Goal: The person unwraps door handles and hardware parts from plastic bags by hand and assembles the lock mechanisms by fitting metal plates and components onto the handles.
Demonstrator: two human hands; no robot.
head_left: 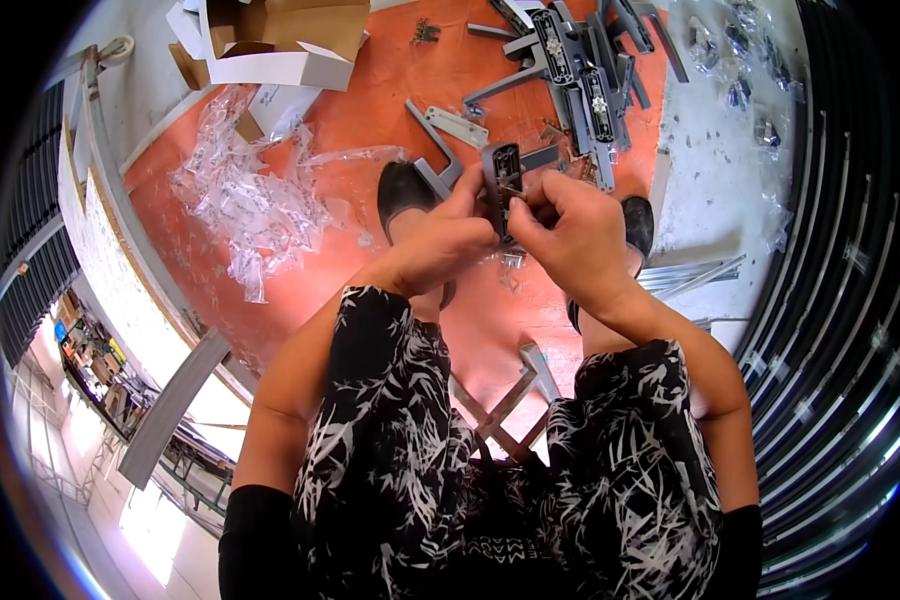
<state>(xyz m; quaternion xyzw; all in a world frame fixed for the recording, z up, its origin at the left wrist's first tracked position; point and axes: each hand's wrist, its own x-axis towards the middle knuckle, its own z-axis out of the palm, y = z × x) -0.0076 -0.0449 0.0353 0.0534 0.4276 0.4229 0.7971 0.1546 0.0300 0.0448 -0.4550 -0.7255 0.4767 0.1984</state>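
My left hand [438, 242] grips a grey lever handle [504, 164] by its long base plate, the dark hollow underside turned up. From the right side of that plate the lever sticks out. Close against the plate, the fingers of my right hand [582, 228] are pinched together on a small brass-coloured piece [510, 190], whose kind is too small to make out. Just left of my hands an L-shaped grey handle [438, 150] lies by my shoe. A light cover plate [457, 127] lies beyond it.
More grey handles [580, 85] are heaped at the far right of the orange floor sheet [360, 60]. Crumpled clear plastic [255, 195] and an open carton [285, 60] lie left. Small screws [425, 32] sit at the back. Long dark profiles [840, 330] line the right side.
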